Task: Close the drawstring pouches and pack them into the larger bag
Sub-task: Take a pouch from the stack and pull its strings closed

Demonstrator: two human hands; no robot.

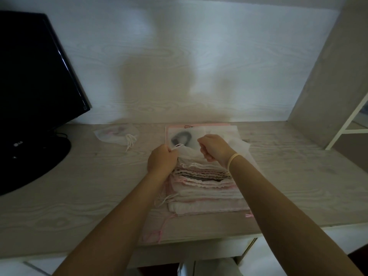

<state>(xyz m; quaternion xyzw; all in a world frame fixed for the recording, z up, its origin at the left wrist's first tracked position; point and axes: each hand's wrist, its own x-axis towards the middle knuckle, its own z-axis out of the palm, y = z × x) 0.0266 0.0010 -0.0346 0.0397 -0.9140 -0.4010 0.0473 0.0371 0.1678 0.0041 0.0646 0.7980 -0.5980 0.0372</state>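
Note:
A stack of sheer white and pink drawstring pouches [203,188] lies on the desk in front of me. The top pouch [189,154], thin and white, is lifted between my hands. My left hand [162,161] grips its white cord at the left side. My right hand [214,148] is fisted at the pouch's right side, holding its cord or fabric. Behind the hands lies a larger flat pink-edged bag [211,129] with a dark print on it. One closed pouch [117,135] with loose white cords rests apart at the left.
A black monitor [35,76] on its round base [29,164] stands at the left of the wood-grain desk [79,196]. A wood-grain back wall rises behind. A side panel [326,86] closes off the right. The desk's front edge runs below my forearms.

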